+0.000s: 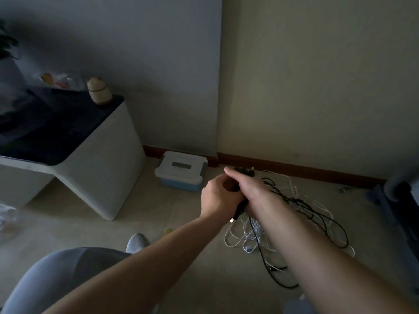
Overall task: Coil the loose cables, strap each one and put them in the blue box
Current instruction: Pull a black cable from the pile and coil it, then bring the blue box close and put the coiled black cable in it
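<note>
The left hand [216,196] curls round a black cable [239,207], whose plug end pokes out below. The right hand [246,185] grips the same cable. The loose cables [297,200] lie tangled on the floor at 4 o'clock from the hands. The lidded blue box [179,185] sits at 10 o'clock, against the wall.

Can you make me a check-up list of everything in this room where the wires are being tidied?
Surface: pale floor, dim light.
Job's things: blue box by the wall, white lid on.
Clutter: small yellow scrap on the floor.
Grips: left grip and right grip both hold a black cable, plug end hanging below.
Cables: white cables and black cables tangled loose on the floor; no straps seen.
Surroundings: white cabinet with a dark top, round jar on it; brown skirting board.
</note>
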### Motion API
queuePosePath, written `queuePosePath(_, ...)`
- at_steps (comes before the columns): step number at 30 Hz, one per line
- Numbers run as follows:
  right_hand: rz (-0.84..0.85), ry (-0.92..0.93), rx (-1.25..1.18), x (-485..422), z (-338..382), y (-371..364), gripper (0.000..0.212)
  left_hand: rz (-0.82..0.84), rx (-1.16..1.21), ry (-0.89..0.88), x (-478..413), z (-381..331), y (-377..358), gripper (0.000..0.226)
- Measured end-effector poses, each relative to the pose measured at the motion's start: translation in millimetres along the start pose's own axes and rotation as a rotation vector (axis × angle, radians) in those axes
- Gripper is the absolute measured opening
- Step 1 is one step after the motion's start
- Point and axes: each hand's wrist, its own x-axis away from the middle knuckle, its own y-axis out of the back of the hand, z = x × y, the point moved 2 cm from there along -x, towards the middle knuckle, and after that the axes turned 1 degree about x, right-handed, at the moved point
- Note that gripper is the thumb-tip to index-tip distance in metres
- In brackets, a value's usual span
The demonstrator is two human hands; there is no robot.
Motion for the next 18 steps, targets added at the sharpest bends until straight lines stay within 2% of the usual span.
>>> queuePosePath(6,-0.007,-0.032,-0.048,-29.5,1.6,-16.3,0.019,-0.077,0.095,0.080,-17.7,11.2,11.6,0.032)
queuePosePath(10,-0.090,0.035,-0.113,-57.8,-5.1,-31.6,0.027,-0.035,0.028,0.104,-42.1,26.1,19.6,0.019)
queuePosePath(13,-0.097,0.084,-0.157,-76.0,-11.9,-41.4,0.029,-0.111,0.009,0.119,-65.5,35.4,31.1,0.012)
queuePosePath(16,-0.132,0.073,-0.037,-103.6,-17.7,-43.9,0.037,-0.224,-0.077,0.148,-98.2,59.2,39.1,0.011)
queuePosePath(18,-0.144,0.036,0.069,-125.4,-21.8,-42.9,0.041,-0.231,-0.097,0.237,-122.8,83.6,43.2,0.011)
